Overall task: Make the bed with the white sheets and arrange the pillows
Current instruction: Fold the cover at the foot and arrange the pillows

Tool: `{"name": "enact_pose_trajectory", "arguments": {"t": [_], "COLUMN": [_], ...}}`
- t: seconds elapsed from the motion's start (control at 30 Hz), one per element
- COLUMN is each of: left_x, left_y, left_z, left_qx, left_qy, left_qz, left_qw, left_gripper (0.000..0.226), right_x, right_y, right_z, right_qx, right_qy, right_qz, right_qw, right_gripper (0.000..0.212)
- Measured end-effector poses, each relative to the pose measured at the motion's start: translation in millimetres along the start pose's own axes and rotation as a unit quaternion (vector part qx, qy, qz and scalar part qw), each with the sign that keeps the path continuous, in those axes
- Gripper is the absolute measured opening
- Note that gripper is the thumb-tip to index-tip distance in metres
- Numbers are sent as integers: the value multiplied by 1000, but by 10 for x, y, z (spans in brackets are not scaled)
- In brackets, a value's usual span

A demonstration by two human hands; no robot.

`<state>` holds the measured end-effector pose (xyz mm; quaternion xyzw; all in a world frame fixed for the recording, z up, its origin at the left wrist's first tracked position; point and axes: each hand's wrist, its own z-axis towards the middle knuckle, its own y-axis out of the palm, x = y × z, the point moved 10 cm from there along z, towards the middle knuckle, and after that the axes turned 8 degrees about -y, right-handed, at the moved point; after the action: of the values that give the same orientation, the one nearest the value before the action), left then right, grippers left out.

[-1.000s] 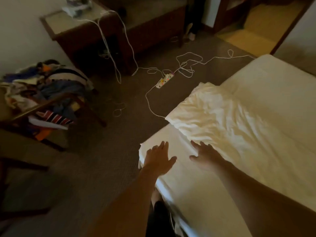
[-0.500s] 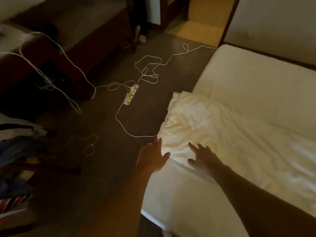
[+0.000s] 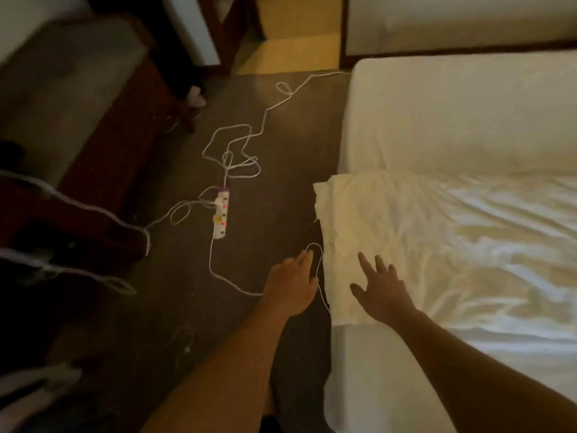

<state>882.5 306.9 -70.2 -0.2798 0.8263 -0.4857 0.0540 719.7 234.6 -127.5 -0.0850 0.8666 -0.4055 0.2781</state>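
- sheet (image 3: 437,245) lies crumpled across the mattress (image 3: 452,114), centre right. Looks soft, light and floppy, so I'd grab its near left edge or the corners
- right hand (image 3: 379,289) has its fingers spread over that edge; left hand (image 3: 292,285) is flat and empty beside the bed
- cord (image 3: 211,254) and power strip (image 3: 221,214) on the floor, centre left: trip risk

Cables across a dark floor

A white power strip (image 3: 221,214) lies on the dark carpet (image 3: 296,145), 2 red lights glowing on it; white cables (image 3: 240,145) loop and tangle just beyond its far end; a low wooden cabinet (image 3: 103,142) stands at left; a yellowish floor (image 3: 290,42) shows past the carpet's far edge.
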Motion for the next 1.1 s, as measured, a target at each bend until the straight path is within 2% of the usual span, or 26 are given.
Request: {"name": "enact_pose_trajectory", "arguments": {"t": [0.17,0.37,0.6,0.77,0.9,1.0,1.1], "left_x": [-403,-515,-20,528,856,1025,1045], "left_y": [-76,-181,-248,-175,-39,11,110], "left_z": [789,1453,2081,2430,2733,2946,3183], "left_qx": [-11,-11,9,10,-24,-40,-63], "left_qy": [129,203,309,369,416,452,481], "left_qz": [80,138,246,275,321,309,323], "left_qw": [988,969,919,888,850,836,813], "left_gripper": [68,76,77,94,109,108,120], "right_x": [-230,-241,-22,225,260,261,222], "right_y": [345,664,834,988,1059,1022,1031], "right_z": [411,653,915,1062,1228,1284,1320], "right_qx": [78,136,165,168,148,171,178], "right_qy": [104,182,254,312,330,355,382], "right_qz": [64,82,111,165,199,200,183], "right_qw": [989,970,947,921,911,897,888], "right_gripper": [79,79,82,82,82,83,86]}}
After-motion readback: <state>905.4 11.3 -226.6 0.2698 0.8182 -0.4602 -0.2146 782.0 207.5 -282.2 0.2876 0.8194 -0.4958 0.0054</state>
